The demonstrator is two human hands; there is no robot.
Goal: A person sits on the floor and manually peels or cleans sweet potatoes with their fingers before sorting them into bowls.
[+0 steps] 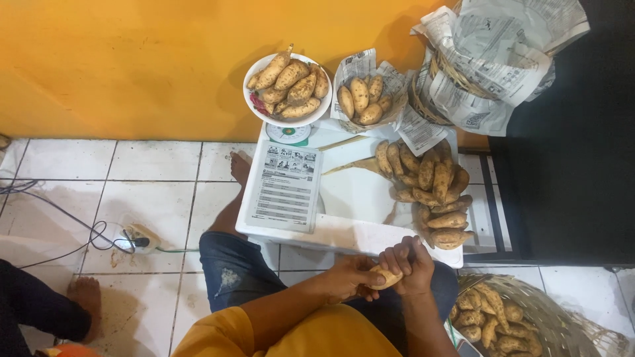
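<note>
orange wall, white tiled floor

a plain orange wall (132,59) fills the upper part of the view and meets a floor (152,165) of white tiles with dark grout lines (some tiles look scuffed and stained). a low white counter (357,198) stands against the wall near the middle. to its right, a dark, almost black area (569,165) runs from top to floor, too dim to make out. on the tiles at left, thin cables (59,211) trail to a white power strip (139,239). soft shadows fall on the wall above the counter, and the light is warm and even.
</note>
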